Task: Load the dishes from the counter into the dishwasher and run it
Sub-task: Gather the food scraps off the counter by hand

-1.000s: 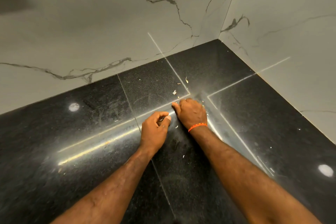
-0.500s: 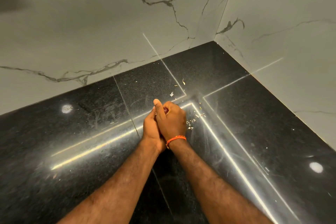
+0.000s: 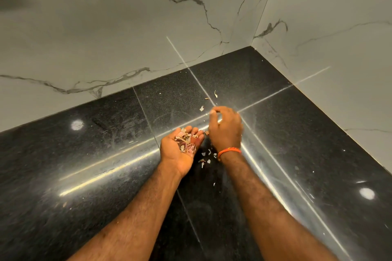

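Black polished speckled-stone bench (image 3: 89,176) fills the lower view, meeting white marble-look wall tiles w/ grey veins (image 3: 106,27) in a corner at upper right. Left hand (image 3: 180,146) is palm-up just above the bench near centre, fingers curled into a shallow cup, holding a small heap of pinkish-tan papery peel scraps (image 3: 186,141). Right hand (image 3: 226,126) sits just beside it on the right, palm down, knuckles toward the camera; thumb & forefinger are drawn together at the far tip, near a pale flake on the bench, but can't tell if anything is pinched between them. Other fingers are loosely bent. Thin orange band (image 3: 229,151) circles the right wrist. Loose pale scrap bits (image 3: 204,160) lie on the bench between the two wrists, w/ a few more flakes (image 3: 215,93) further back toward the wall corner. Both bare forearms run in from the bottom edge. Bright reflected light streaks cross the bench surface, plus two round light spots, one left, one lower right. No dishes or dishwasher in view; the only stuff on the bench is the scraps.
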A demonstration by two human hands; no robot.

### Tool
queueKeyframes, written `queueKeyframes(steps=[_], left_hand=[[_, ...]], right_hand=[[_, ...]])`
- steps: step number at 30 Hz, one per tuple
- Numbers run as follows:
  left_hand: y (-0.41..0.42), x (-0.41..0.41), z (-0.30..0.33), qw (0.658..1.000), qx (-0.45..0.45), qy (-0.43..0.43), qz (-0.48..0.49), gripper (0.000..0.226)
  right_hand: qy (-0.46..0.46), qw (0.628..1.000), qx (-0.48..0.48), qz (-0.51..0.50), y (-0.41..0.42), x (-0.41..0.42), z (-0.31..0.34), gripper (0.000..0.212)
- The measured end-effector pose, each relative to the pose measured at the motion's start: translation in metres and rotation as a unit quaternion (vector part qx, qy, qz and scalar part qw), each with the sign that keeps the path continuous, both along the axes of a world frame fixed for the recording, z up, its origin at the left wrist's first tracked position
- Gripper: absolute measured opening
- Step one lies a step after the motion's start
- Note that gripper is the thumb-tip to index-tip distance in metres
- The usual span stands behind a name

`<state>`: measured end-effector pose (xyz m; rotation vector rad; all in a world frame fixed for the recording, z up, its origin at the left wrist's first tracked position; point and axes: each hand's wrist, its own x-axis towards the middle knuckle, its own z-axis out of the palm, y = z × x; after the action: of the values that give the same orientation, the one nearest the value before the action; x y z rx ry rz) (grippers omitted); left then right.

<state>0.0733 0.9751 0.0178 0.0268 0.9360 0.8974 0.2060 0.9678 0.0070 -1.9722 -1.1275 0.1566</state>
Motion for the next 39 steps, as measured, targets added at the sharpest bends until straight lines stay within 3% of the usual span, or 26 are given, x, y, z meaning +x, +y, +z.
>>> queueKeyframes(steps=[3, 5, 7, 14, 16, 18, 21, 24, 28, 35, 39], left_hand=[[0.002, -0.008, 0.003, 1.0, -0.003, 0.004, 0.003, 0.035], [0.003, -0.01, 0.003, 1.0, -0.005, 0.006, 0.007, 0.036], [0.004, -0.01, 0.002, 1.0, -0.006, 0.009, 0.008, 0.036], [0.006, -0.015, -0.005, 1.0, 0.002, 0.008, 0.019, 0.038], [0.006, -0.018, -0.006, 1.0, 0.003, 0.015, 0.021, 0.038], [0.006, -0.022, -0.007, 0.999, 0.003, 0.018, 0.026, 0.038], [0.009, -0.03, -0.008, 0.999, 0.005, 0.02, 0.034, 0.038], [0.012, -0.033, -0.007, 0.999, 0.012, 0.019, 0.036, 0.039], [0.01, -0.033, -0.006, 0.999, 0.015, 0.015, 0.034, 0.038], [-0.008, -0.04, -0.002, 0.999, 0.01, 0.033, 0.03, 0.038], [-0.02, -0.047, 0.0, 0.999, 0.008, 0.041, 0.027, 0.038]], right_hand=[[-0.083, 0.963, -0.253, -0.032, -0.003, 0.044, -0.025, 0.07], [-0.11, 0.948, -0.298, -0.029, -0.005, 0.046, -0.037, 0.089], [-0.14, 0.943, -0.3, -0.005, -0.002, 0.034, -0.04, 0.096], [-0.16, 0.927, -0.259, 0.221, 0.024, 0.012, -0.039, 0.084], [-0.147, 0.94, -0.227, 0.209, 0.049, 0.031, -0.037, 0.078], [-0.136, 0.945, -0.254, 0.153, 0.076, 0.055, -0.035, 0.078], [-0.196, 0.909, -0.314, 0.189, 0.095, 0.071, -0.038, 0.081], [-0.269, 0.87, -0.28, 0.303, 0.086, 0.063, -0.037, 0.082], [-0.29, 0.835, -0.257, 0.39, 0.049, 0.044, -0.031, 0.07], [-0.25, 0.85, -0.253, 0.389, -0.029, 0.007, -0.028, 0.065], [-0.165, 0.9, -0.191, 0.355, -0.069, -0.009, -0.032, 0.059]])
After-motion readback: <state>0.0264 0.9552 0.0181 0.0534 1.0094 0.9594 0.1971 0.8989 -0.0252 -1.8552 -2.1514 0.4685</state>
